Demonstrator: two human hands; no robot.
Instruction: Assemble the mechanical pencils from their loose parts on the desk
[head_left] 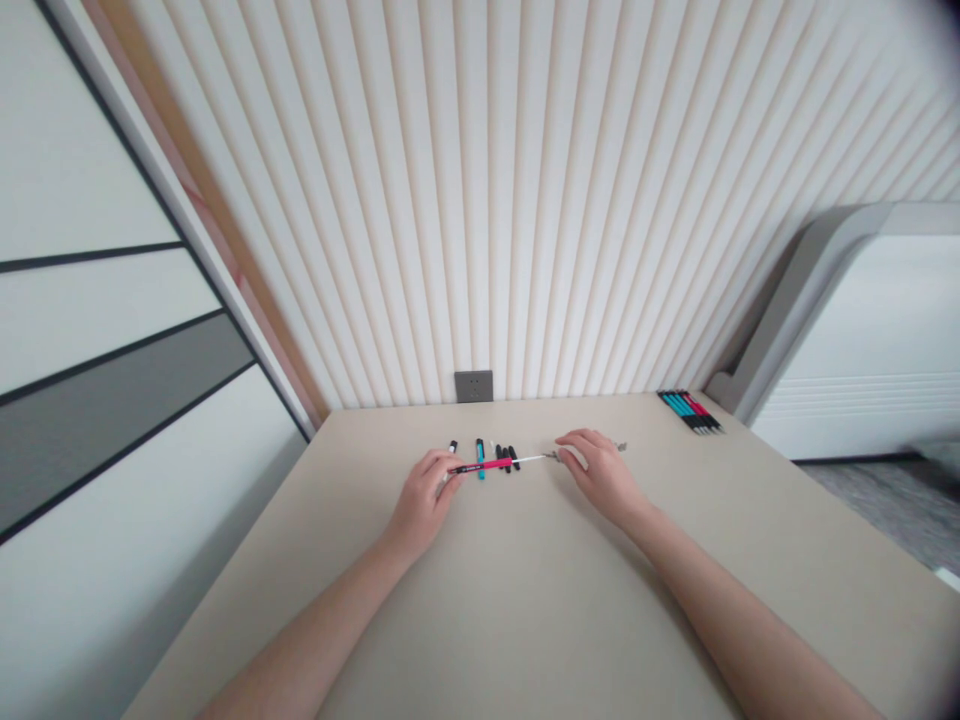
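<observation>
My left hand (429, 492) is closed on a pink and black pen barrel (491, 464), held level above the table. A thin white refill (529, 458) sticks out of the barrel's right end, pointing toward my right hand (600, 472). That hand is just beyond the refill's tip, with thumb and fingers curved and a gap between them. Small metallic pieces (551, 456) are by its thumb, too small to make out. Behind the pen lie a blue pen barrel (480, 447) and several short black pen parts (505, 455). A black-ended white piece (453, 446) is beside my left fingers.
Several blue, pink and black pens (686, 412) lie side by side at the table's back right. More small metallic bits (622, 446) are behind my right hand. The beige table (480, 600) meets a ribbed wall with a dark socket (474, 386). A grey-white headboard-like panel (862, 320) stands right.
</observation>
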